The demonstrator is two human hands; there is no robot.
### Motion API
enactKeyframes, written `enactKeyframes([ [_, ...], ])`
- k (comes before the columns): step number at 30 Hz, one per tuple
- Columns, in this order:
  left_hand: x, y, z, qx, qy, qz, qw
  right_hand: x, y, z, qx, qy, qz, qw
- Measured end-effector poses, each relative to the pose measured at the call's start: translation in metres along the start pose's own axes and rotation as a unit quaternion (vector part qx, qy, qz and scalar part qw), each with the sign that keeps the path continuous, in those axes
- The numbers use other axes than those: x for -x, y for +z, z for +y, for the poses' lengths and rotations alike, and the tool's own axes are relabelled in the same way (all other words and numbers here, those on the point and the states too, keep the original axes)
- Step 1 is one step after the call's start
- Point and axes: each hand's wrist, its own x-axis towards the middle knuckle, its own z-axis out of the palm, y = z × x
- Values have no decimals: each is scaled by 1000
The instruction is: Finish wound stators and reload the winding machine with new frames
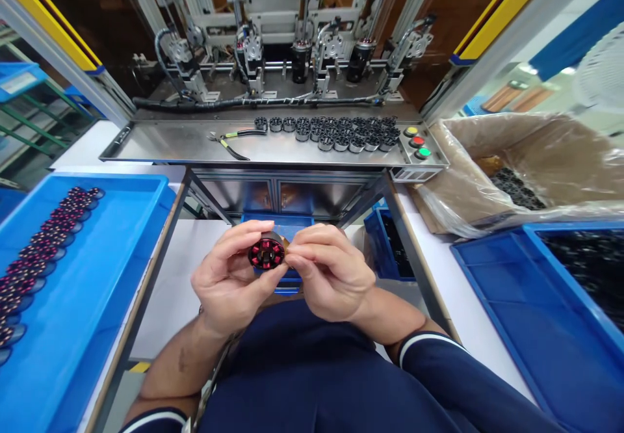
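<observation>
red-wound core (pixel 266 254): sitting between your two hands, above the blue bin (pixel 277 220), its coil face tilting up toward you.
left hand (pixel 227 274): curling around the core, gripping its rim between thumb and fingers.
right hand (pixel 331 270): pinching thumb and fingertips together at the rim; you cannot tell whether they are holding anything.
pinch at the rim: you are probably doing best by bracing with the left and working the right gently, not tugging.

Stator (pixel 266 251) between hands (pixel 221 283) (pixel 336 274), pliers (pixel 224 139) on tray (pixel 180 142) beyond
</observation>
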Motion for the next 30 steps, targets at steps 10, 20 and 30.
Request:
enactKeyframes([
  [10,1,-11,-3,106,-167,-69,978,-2,4,11,-55,38,-48,997],
  [20,-3,-22,-14,185,-244,-134,942,-14,-7,20,-34,6,-109,993],
  [30,-11,-25,-21,241,-220,-142,935,-17,-6,19,-10,53,-86,995],
])
